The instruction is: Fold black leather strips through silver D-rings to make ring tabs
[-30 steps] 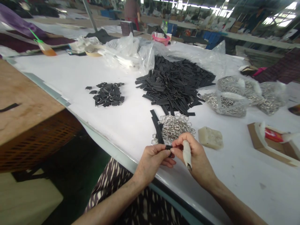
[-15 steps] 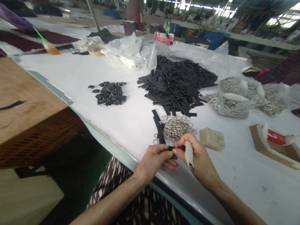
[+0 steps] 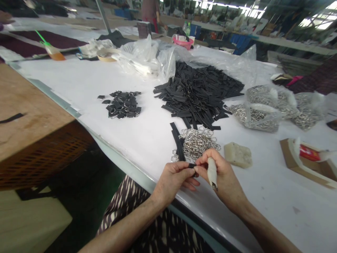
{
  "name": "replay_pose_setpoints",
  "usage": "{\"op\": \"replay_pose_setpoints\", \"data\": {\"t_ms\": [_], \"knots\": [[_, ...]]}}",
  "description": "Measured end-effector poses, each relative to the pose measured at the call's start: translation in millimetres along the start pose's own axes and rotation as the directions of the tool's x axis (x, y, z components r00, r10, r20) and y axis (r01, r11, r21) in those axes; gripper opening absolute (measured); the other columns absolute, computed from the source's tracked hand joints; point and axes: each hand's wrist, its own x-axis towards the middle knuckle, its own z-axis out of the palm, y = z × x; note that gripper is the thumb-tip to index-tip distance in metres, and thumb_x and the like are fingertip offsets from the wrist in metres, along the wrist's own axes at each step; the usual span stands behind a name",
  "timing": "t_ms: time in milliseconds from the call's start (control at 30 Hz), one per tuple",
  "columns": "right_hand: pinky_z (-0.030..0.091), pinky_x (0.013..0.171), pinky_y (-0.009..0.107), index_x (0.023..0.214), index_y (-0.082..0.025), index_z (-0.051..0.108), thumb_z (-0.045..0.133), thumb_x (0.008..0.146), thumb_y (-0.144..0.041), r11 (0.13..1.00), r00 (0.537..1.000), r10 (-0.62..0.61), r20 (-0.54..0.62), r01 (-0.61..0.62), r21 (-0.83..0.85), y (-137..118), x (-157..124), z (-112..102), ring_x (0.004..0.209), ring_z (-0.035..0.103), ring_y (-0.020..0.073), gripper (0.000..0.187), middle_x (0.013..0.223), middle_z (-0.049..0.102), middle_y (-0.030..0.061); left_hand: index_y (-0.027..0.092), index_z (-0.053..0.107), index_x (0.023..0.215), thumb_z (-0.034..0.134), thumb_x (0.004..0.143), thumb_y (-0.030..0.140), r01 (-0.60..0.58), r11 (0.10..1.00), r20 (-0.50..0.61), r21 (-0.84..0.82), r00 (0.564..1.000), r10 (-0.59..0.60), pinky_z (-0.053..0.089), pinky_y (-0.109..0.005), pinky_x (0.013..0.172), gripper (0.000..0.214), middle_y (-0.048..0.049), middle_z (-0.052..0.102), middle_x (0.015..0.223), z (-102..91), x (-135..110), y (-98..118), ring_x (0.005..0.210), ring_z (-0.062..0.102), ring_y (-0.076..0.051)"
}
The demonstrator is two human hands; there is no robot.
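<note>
Both hands meet at the near edge of the white table. My left hand pinches a small black strip with thumb and fingers. My right hand pinches the same strip from the other side and also keeps a white stick-like tool tucked in its fingers. Just beyond the hands lie a heap of metal rings and a few black strips laid side by side.
A big pile of black strips lies farther back, a small pile of folded strips with rings to the left. Bags of metal rings sit right, near a pale wax-like block and a cardboard tray. A wooden bench stands left.
The hands stay pinched on the black strip with only slight finger shifts. The view has drifted a little.
</note>
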Motion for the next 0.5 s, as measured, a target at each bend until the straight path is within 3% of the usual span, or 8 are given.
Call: {"op": "replay_pose_setpoints", "data": {"t_ms": [500], "knots": [[0.044, 0.062, 0.026, 0.075, -0.022, 0.045, 0.056, 0.075, -0.016, 1.000, 0.999, -0.003, -0.036, 0.003, 0.015, 2.2, 0.2, 3.4, 0.068, 0.055, 0.0139, 0.013, 0.079, 0.060, -0.0007, 0.009, 0.067, 0.074, 0.056, 0.079, 0.020, -0.015, 0.999, -0.041, 0.028, 0.999, 0.016, 0.052, -0.020, 0.053, 0.017, -0.0046, 0.067, 0.058, 2.1, -2.2, 1.0, 0.052, 0.063, -0.012]]}}
